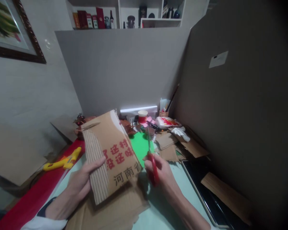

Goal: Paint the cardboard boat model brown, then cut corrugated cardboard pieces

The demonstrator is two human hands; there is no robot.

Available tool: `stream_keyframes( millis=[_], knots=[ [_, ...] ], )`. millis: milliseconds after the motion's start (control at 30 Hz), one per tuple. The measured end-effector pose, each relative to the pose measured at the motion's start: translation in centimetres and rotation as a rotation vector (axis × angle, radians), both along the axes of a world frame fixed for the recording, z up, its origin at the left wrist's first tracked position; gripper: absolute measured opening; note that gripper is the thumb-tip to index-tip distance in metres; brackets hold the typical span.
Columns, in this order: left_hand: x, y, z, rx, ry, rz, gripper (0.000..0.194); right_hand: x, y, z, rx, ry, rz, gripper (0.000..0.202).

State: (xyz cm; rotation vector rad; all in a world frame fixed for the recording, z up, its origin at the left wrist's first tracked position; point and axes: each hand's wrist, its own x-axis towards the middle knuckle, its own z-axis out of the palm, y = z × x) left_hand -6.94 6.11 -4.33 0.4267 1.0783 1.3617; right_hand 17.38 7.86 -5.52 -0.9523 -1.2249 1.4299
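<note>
My left hand [83, 180] grips a piece of cardboard [117, 137] by its left edge, thumb on top and the other fingers hidden beneath. Red and black printed characters cover its face, and part of the top layer is peeled off, baring ridges on the left. In my right hand [160, 169] are red-handled scissors [153, 169], blades pointing up and away, just right of the cardboard and apart from it. Whether the blades are parted is hard to make out. Under the held piece, a larger brown cardboard sheet [110, 210] lies on the table.
A yellow glue gun [63, 161] rests at the left on red cloth [28, 204]. Green paper [142, 145], a paper cup [142, 117] and cardboard scraps [166, 148] lie behind. A dark tablet-like panel [199, 182] bearing a cardboard strip [225, 195] sits at right, before a grey partition [230, 111].
</note>
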Motion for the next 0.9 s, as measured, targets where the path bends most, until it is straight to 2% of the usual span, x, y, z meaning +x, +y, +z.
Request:
stream_keyframes(
  millis=[100,167,300,433,633,767,900],
  knots=[
    [-1.2,0.5,1.0,0.086,0.052,0.137,0.037,0.1,0.0,-0.2,0.037,-0.058,0.073,0.043],
    [-1.7,0.7,1.5,0.147,0.061,0.207,0.034,0.1,-0.2,-0.1,0.050,-0.100,0.137,0.044],
    [-2.4,0.9,1.8,0.194,0.047,0.283,0.027,-0.2,-0.6,0.3,0.064,-0.248,0.268,0.043],
    [-2.7,0.8,1.7,0.176,0.036,0.289,0.025,-0.6,-0.9,0.7,0.055,-0.303,0.332,0.042],
    [-2.5,0.9,1.9,0.187,0.035,0.288,0.030,-0.8,-1.2,1.2,0.062,-0.380,0.311,0.040],
    [-2.2,0.8,2.0,0.188,0.028,0.283,0.034,-0.9,-1.1,0.8,0.085,-0.394,0.322,0.039],
    [-1.8,0.4,1.7,0.198,0.069,0.219,0.048,-0.9,-1.1,0.0,0.066,-0.365,0.323,0.041]
  ],
)
